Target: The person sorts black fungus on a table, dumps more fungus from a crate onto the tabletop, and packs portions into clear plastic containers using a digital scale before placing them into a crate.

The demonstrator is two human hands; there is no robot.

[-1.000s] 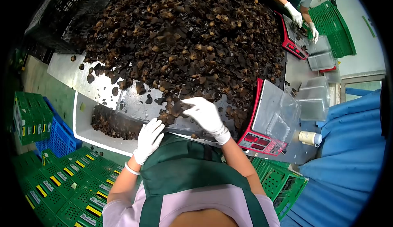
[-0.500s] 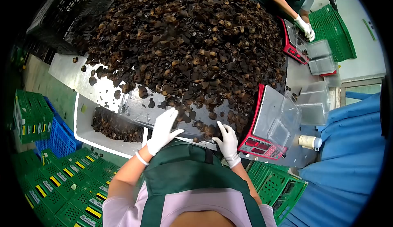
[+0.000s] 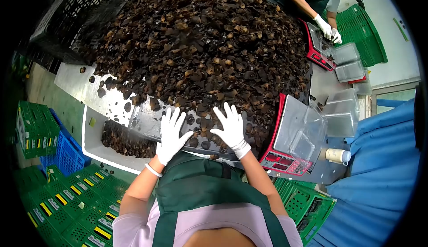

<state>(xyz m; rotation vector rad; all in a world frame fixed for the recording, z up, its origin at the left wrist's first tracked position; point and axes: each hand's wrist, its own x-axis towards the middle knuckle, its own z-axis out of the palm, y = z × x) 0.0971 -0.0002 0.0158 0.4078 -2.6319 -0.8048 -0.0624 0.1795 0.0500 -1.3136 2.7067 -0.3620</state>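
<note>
A large heap of dark brown wood ear mushrooms [image 3: 200, 51] covers the metal table [image 3: 145, 115]. My left hand [image 3: 173, 133], in a white glove, lies at the heap's near edge with fingers spread and holds nothing. To its right, my gloved right hand [image 3: 231, 129] also has its fingers apart, over the loose pieces at the front of the heap. A few mushroom pieces [image 3: 199, 143] lie between the two hands. Whether the fingertips press on the mushrooms I cannot tell.
A red scale [image 3: 290, 135] with a clear plastic box stands to the right, near stacked clear boxes [image 3: 341, 113] and a bottle [image 3: 337, 155]. A white bin [image 3: 89, 133] with mushrooms sits left. Green crates [image 3: 76, 207] lie below. A co-worker [image 3: 312, 2] handles pieces at another scale [image 3: 318, 46].
Both my hands have moved forward toward the heap, and their fingers have spread. My right hand has also shifted a little left. The co-worker's hands have shifted slightly.
</note>
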